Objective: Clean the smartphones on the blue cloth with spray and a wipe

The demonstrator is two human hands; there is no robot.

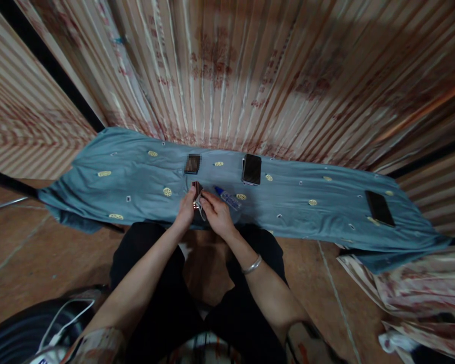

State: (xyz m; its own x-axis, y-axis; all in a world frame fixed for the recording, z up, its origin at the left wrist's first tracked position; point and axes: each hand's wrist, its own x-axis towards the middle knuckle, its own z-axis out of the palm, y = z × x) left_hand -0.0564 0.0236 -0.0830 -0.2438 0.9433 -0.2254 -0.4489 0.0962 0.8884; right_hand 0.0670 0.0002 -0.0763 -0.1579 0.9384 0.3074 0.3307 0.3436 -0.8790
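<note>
Seated over a teal cloth (136, 172) spread on the floor, a person is gripping a small dark object (197, 191) with both the left hand (185, 210) and right hand (217, 212), pinching it just above the cloth's near edge; a blue-capped tube (227, 198) is lying beside them, and a smartphone (252, 169) is resting farther back.

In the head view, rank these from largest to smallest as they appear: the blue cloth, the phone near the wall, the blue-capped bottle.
1. blue cloth, by far the largest.
2. phone near the wall.
3. blue-capped bottle, smallest, though partly hidden beside the right hand.
</note>
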